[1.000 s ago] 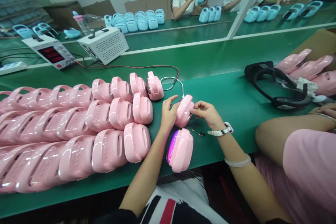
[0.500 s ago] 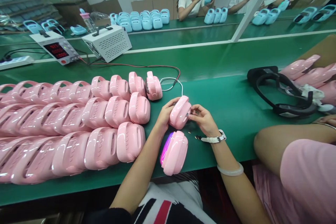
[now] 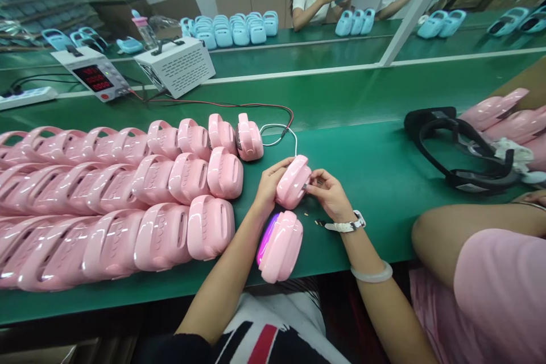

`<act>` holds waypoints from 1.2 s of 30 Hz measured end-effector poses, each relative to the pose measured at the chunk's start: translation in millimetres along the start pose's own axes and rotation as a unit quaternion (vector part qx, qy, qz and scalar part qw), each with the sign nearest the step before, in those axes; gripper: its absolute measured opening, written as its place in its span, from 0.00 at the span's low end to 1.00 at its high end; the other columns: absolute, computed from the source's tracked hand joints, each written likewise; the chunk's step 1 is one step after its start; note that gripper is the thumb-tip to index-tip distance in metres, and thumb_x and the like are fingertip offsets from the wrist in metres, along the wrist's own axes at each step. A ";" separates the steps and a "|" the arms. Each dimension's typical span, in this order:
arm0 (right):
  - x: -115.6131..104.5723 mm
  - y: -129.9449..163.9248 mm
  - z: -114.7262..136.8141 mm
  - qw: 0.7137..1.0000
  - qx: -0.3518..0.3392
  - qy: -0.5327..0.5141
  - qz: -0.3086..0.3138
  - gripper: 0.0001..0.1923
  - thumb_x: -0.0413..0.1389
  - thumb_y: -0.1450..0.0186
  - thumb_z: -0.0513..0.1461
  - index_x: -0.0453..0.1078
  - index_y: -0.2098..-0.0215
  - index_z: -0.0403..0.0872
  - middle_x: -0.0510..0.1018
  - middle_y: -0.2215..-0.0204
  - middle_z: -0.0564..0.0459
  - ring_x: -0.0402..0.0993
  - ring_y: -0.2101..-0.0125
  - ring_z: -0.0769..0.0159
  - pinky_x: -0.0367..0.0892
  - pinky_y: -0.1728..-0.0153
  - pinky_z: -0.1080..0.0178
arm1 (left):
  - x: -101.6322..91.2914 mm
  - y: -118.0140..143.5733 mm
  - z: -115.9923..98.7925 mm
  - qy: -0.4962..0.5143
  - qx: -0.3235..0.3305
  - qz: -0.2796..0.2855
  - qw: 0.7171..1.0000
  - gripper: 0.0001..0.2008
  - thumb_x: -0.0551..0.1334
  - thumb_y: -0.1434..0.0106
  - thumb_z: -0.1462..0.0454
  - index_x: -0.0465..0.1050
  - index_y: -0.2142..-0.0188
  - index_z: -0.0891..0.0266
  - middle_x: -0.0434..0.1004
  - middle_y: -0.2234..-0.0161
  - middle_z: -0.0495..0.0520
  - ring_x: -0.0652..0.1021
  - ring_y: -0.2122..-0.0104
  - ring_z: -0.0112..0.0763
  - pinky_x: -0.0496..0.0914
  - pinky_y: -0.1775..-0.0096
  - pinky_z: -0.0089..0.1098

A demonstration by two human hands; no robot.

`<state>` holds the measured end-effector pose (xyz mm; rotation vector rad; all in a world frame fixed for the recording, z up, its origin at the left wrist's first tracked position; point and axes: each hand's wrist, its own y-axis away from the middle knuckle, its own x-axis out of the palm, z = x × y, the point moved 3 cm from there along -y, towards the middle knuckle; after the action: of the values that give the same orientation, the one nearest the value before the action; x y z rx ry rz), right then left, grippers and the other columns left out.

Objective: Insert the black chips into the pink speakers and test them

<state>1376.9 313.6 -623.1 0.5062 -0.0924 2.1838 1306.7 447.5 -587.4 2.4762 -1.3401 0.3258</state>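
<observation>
Fingers (image 3: 279, 168) of the left hand (image 3: 265, 193) are curled around the left side of a pink housing (image 3: 293, 182), at the centre of the frame above the green counter (image 3: 362, 153). The right hand (image 3: 335, 202) has its fingertips drawn in, touching the housing's right side; whether they pinch a small part cannot be told. A white cable (image 3: 296, 145) meets the housing's top. Step in hand, as judged: work at that side opening; the next move calls for a steady left hold and fine right-hand alignment
</observation>
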 end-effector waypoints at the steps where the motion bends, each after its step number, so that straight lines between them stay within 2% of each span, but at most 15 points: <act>1: 0.3 0.2 0.4 1.000 0.002 -0.002 0.001 0.23 0.74 0.61 0.41 0.69 0.71 0.48 0.66 0.78 0.62 0.63 0.74 0.73 0.62 0.70 0.68 | -0.6 -0.8 1.0 0.001 0.001 -0.001 1.000 0.15 0.65 0.55 0.63 0.81 0.65 0.65 0.82 0.64 0.53 0.76 0.63 0.33 0.67 0.64 0.27; 13: 2.2 0.4 -1.9 1.000 0.001 -0.026 -0.014 0.21 0.74 0.60 0.39 0.70 0.72 0.48 0.68 0.75 0.61 0.63 0.73 0.74 0.64 0.68 0.69 | -0.6 4.4 4.7 -0.014 0.035 -0.018 0.999 0.15 0.65 0.51 0.62 0.81 0.63 0.64 0.82 0.62 0.52 0.76 0.63 0.32 0.67 0.64 0.26; 18: 3.0 -0.7 -1.9 0.999 0.021 -0.046 -0.008 0.23 0.74 0.62 0.39 0.70 0.72 0.48 0.66 0.78 0.62 0.64 0.75 0.74 0.65 0.69 0.69 | -1.5 3.4 6.2 -0.017 0.033 -0.014 0.999 0.15 0.64 0.51 0.62 0.81 0.63 0.63 0.82 0.61 0.52 0.77 0.62 0.33 0.68 0.63 0.26; 29: 2.7 -0.4 -2.5 0.998 0.043 -0.046 -0.015 0.23 0.75 0.62 0.39 0.69 0.73 0.48 0.65 0.80 0.64 0.65 0.77 0.75 0.69 0.71 0.69 | -6.0 -2.6 14.9 -0.035 0.035 -0.016 0.999 0.17 0.64 0.50 0.61 0.81 0.60 0.63 0.81 0.55 0.55 0.75 0.51 0.40 0.67 0.49 0.32; 36: 4.0 -2.1 7.0 0.999 0.038 -0.017 -0.004 0.24 0.75 0.64 0.40 0.69 0.74 0.48 0.66 0.79 0.63 0.66 0.76 0.74 0.69 0.72 0.68 | -4.1 -1.0 7.9 -0.059 0.021 0.023 0.998 0.21 0.65 0.50 0.62 0.78 0.55 0.64 0.80 0.54 0.56 0.77 0.55 0.38 0.69 0.55 0.30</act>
<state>1378.6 316.1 -615.3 0.5853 -0.0261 2.1786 1305.7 448.3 -596.3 2.5377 -1.4514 0.2234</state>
